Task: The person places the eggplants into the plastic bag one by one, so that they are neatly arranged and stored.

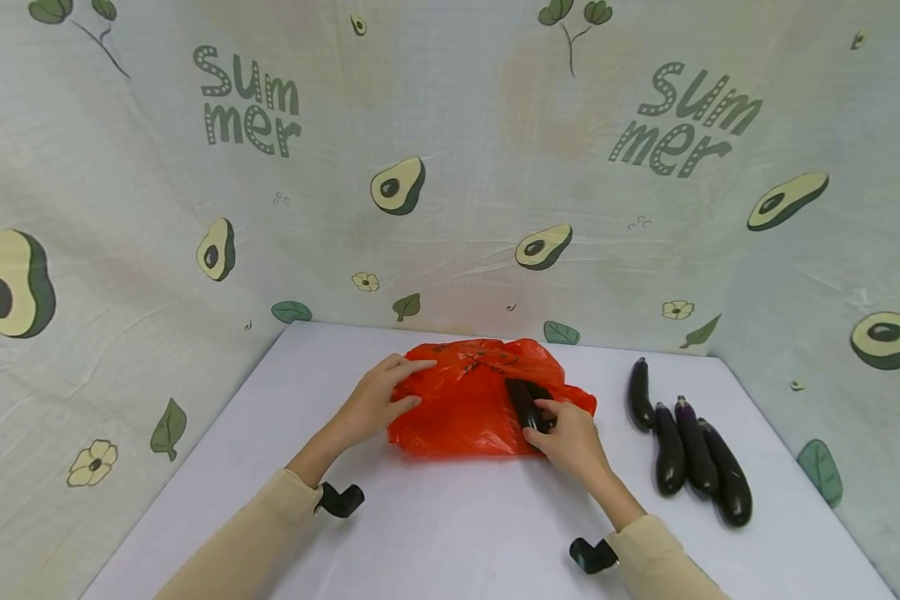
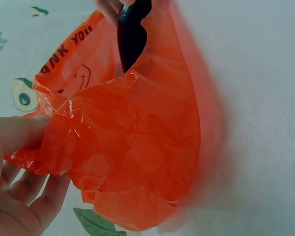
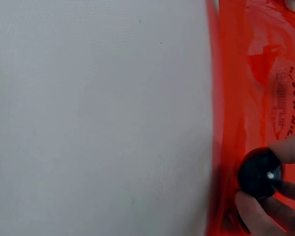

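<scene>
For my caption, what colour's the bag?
The bag is orange-red with dark lettering, clearest in the left wrist view.

Both arms extend from the bottom edge, left hand gripping near centre, right hand pinching farther right.

1. A pale, finely woven white cloth surface covers the worktop and fills most of the view, from the left edge to past the middle.
2. A red plastic bag runs down the right side, glossy and creased, its left border blurred against the white.
3. Dark printing on the bag runs sideways, including the letters "A NIC", beside a small block of print too fine to read.
4. At lower right, the right hand holds an eggplant, its rounded, shiny, near-black end facing the camera, with fingers above and below it.
5. In the top right corner, a fingertip of the left hand shows beside the bag.
</scene>
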Demonstrator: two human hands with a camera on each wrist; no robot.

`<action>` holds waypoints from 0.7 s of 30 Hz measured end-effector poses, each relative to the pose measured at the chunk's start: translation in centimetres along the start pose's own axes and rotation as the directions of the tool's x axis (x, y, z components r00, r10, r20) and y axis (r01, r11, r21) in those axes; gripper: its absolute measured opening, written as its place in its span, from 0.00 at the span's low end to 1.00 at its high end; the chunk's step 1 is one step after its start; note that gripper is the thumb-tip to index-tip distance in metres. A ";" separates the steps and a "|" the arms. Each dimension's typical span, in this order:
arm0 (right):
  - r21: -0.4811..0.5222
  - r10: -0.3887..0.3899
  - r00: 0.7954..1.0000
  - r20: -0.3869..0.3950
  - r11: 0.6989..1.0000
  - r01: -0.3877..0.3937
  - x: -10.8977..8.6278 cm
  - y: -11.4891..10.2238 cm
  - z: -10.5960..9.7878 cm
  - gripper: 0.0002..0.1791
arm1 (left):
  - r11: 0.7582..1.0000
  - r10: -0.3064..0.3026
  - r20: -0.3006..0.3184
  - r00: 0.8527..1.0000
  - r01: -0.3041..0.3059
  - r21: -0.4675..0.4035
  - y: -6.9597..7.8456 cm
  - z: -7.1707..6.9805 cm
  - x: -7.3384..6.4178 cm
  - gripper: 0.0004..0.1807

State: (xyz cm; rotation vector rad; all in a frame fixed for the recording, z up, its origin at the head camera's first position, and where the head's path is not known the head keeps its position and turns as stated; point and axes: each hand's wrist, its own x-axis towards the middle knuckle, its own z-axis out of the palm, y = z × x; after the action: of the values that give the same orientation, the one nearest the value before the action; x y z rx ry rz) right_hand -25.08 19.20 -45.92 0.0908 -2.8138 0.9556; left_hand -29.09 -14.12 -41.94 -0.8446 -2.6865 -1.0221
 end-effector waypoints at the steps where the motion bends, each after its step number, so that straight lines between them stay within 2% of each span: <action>1: 0.005 0.001 1.000 -0.003 1.000 -0.001 0.0 0.0 0.1 0.29 | 1.000 -0.002 0.001 1.000 0.002 0.000 0.0 0.0 0.0 0.34; 9: 0.051 -0.008 1.000 -0.017 0.999 0.008 0.3 0.0 1.3 0.28 | 1.000 0.013 0.006 1.000 -0.013 -0.014 -0.1 0.1 -0.1 0.34; 21: 0.030 -0.020 0.999 -0.043 0.999 0.021 0.8 1.0 2.0 0.28 | 1.000 0.002 0.004 1.000 -0.002 -0.021 -0.2 0.1 -0.1 0.34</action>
State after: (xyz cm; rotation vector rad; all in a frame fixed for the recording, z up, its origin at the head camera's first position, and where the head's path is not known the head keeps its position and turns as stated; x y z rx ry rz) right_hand -26.21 18.80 -47.93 0.1015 -2.7545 0.9837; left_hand -29.14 -14.23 -42.14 -0.8538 -2.6818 -1.0505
